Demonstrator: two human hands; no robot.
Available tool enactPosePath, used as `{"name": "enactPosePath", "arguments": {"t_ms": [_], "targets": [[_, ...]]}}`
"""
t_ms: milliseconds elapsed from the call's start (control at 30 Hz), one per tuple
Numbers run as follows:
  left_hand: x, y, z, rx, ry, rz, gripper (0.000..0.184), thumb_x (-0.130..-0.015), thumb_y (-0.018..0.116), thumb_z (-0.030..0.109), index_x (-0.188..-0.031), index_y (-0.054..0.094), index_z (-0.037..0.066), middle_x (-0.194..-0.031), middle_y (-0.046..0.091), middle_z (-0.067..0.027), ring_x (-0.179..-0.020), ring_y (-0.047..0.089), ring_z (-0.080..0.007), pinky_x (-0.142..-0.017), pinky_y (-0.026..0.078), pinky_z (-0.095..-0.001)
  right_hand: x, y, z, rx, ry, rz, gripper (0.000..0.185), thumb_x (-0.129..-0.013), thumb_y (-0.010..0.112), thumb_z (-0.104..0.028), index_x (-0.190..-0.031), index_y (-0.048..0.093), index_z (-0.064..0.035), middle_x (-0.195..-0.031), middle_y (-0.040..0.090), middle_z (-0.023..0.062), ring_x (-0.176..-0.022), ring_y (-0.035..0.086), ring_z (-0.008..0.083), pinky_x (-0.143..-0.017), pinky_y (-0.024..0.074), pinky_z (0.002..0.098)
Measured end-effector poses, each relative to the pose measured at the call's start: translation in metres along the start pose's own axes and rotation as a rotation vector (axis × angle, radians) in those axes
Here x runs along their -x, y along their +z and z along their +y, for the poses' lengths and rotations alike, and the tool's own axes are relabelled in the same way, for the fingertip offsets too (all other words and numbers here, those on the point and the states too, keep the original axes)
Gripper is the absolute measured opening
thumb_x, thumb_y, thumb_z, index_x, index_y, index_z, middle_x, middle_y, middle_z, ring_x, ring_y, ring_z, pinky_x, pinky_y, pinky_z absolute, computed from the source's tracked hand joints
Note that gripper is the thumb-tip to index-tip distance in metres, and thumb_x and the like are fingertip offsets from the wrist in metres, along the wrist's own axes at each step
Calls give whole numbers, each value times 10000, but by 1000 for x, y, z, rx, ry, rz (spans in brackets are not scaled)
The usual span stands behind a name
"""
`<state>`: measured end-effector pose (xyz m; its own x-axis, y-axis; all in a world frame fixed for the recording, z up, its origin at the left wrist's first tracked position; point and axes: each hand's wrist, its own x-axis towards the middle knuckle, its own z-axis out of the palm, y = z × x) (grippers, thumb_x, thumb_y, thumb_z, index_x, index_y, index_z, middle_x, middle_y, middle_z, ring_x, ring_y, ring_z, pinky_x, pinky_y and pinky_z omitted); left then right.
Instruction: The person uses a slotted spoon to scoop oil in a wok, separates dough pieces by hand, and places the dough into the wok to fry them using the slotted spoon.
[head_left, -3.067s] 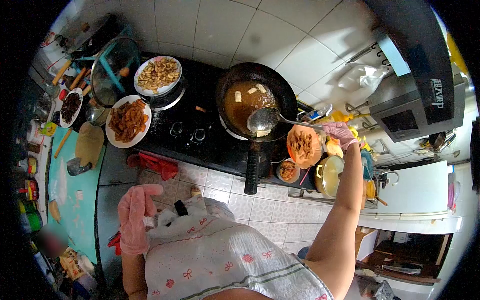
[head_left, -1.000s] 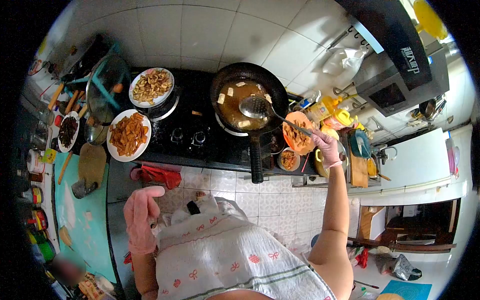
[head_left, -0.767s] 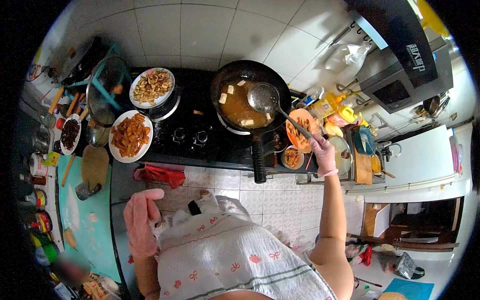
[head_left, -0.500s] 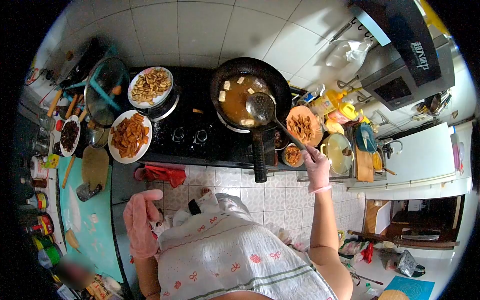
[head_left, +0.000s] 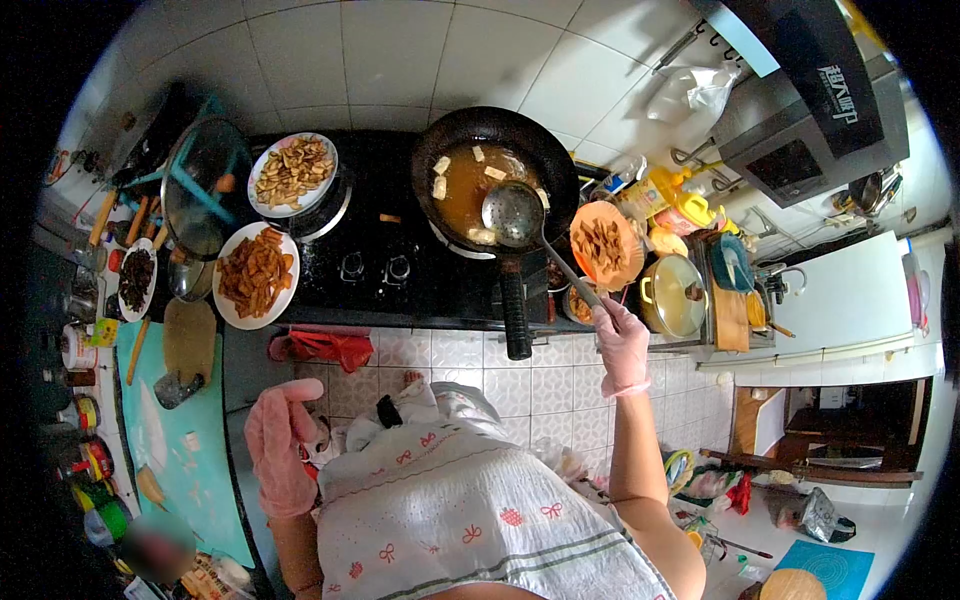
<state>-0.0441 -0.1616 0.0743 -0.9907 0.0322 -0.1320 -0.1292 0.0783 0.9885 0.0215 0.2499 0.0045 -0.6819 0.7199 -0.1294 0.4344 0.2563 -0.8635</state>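
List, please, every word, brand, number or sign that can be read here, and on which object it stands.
"超大吸力": range hood, white characters, the last one less clear.
Yellow bottle: label too small to read.
Package, lower left: print too blurred to read.

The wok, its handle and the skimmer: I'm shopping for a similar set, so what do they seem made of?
Wok: probably iron or steel, with a dark, rough-looking finish; its wall is blackened and mottled.
Handle: likely black plastic, judging by its ribbed grip, though coated metal is possible.
Skimmer: metal, perhaps stainless steel, fairly smooth; its perforated bowl shows a grey sheen.
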Motion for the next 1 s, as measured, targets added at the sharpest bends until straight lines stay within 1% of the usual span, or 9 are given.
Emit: {"name": "enactPosePath", "arguments": {"t_ms": [133,300,467,500,600,700,800,900,1000], "targets": [[2,0,1,-27,-16,27,412,-1032,433,339,-970,699,31,-655,399,51,-600,358,-55,-546,267,-234,-4,9,10,-66,-85,-15,327,-914,679,-165,-1172,660,35,-952,696,35,-843,596,72,-780,486,222],[4,-2,1,44,-44,32,419,-1033,430,334,-971,697,17,-657,403,50,-604,360,-53,-549,268,-233,-4,28,1,-88,-90,-45,325,-912,683,-162,-1162,661,45,-940,692,38,-828,590,74,-763,478,218],[7,-5,-1,28,-13,46,429,-1027,449,360,-979,697,13,-650,409,59,-601,363,-48,-547,268,-226,-11,44,2,-151,-59,-69,336,-911,687,-168,-1166,658,49,-916,677,29,-789,563,77,-739,471,228],[8,-6,-1,31,-19,48,430,-1025,454,366,-982,698,14,-649,412,61,-600,364,-46,-547,269,-223,-12,48,-1,-146,-107,-61,323,-914,679,-162,-1156,662,50,-889,664,14,-770,550,66,-709,462,215],[11,-4,2,63,-27,50,428,-1019,468,377,-990,699,17,-647,426,66,-597,368,-41,-553,275,-212,-12,52,-8,-205,-61,-122,289,-930,657,-128,-1147,650,61,-833,564,-47,-720,486,41,-646,400,183],[12,-6,1,63,-10,51,426,-1019,470,376,-997,698,16,-646,436,67,-594,370,-37,-555,281,-208,-8,58,-20,-228,-84,-123,287,-935,647,-128,-1141,648,72,-783,566,-45,-686,483,37,-606,389,180],[14,-6,0,84,-54,77,433,-1019,471,383,-996,695,12,-643,435,68,-593,369,-35,-552,281,-208,-13,64,-12,-291,-96,-132,279,-935,643,-121,-1133,648,75,-762,573,-29,-660,487,45,-587,395,193],[15,-8,-1,45,-5,67,435,-1018,472,389,-995,696,17,-643,435,67,-594,367,-33,-551,278,-209,-15,65,-11,-310,-99,-134,268,-939,634,-120,-1124,649,74,-749,576,-23,-629,483,51,-561,396,206],[15,-7,-1,-9,8,76,436,-1020,468,391,-992,696,21,-644,435,66,-593,366,-34,-549,274,-210,-16,65,-14,-384,-26,-129,258,-943,629,-142,-1103,657,58,-720,561,-28,-586,448,49,-530,365,203]]}}
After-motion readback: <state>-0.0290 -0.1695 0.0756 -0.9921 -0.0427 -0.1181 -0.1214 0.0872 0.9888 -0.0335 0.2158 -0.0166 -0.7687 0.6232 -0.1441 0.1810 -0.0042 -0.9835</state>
